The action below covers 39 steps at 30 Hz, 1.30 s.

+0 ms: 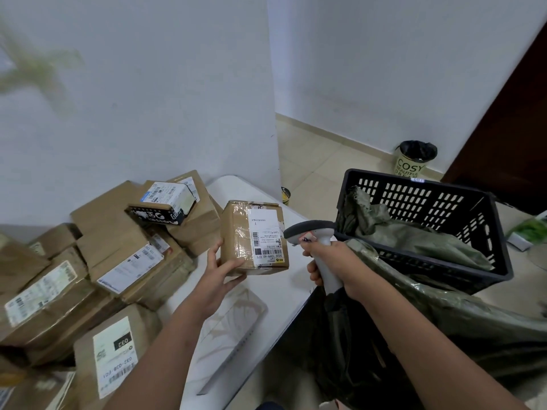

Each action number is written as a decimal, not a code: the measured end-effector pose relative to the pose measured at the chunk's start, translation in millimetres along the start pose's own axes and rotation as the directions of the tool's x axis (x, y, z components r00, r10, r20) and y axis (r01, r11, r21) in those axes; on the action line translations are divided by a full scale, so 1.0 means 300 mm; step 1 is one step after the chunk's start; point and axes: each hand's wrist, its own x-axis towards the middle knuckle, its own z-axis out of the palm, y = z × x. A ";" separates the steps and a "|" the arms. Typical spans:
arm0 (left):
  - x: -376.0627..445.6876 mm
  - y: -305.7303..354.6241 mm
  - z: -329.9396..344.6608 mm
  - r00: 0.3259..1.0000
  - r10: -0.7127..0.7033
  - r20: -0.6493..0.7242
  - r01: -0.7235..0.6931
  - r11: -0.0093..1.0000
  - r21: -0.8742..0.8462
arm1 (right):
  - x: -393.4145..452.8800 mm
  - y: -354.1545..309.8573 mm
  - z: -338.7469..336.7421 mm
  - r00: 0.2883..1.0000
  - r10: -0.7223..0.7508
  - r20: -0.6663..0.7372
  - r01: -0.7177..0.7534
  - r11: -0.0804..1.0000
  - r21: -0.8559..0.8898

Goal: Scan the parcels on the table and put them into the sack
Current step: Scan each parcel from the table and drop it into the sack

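Observation:
A small cardboard parcel (pixel 254 236) with a white barcode label stands near the middle of the white table (pixel 284 288). My left hand (pixel 220 272) grips its lower left corner. My right hand (pixel 333 263) holds the handle of a grey and white barcode scanner (pixel 315 232), whose head points left at the parcel's label. The dark green sack (pixel 444 315) hangs open off the table's right edge, below my right forearm. A pile of several cardboard parcels (pixel 97 261) fills the left side of the table.
A black plastic crate (pixel 429 202) holding more green sacks stands right of the table. A small bin (pixel 414 158) with a black liner stands on the tiled floor by the wall. A flat clear-wrapped packet (pixel 236 324) lies on the table near me.

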 end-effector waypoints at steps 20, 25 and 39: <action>-0.052 -0.046 0.019 0.999 0.008 -0.036 -0.011 0.995 -0.095 | -0.065 -0.011 0.003 0.997 0.009 0.079 0.002 0.990 -0.140; -0.048 -0.043 0.018 0.999 0.003 -0.040 -0.007 0.995 -0.095 | -0.075 -0.020 0.015 0.997 -0.004 0.079 0.018 0.983 -0.180; -0.034 -0.032 0.030 1.000 -0.005 -0.018 0.003 0.996 -0.084 | -0.061 -0.023 0.006 0.998 -0.009 0.062 0.019 0.987 -0.157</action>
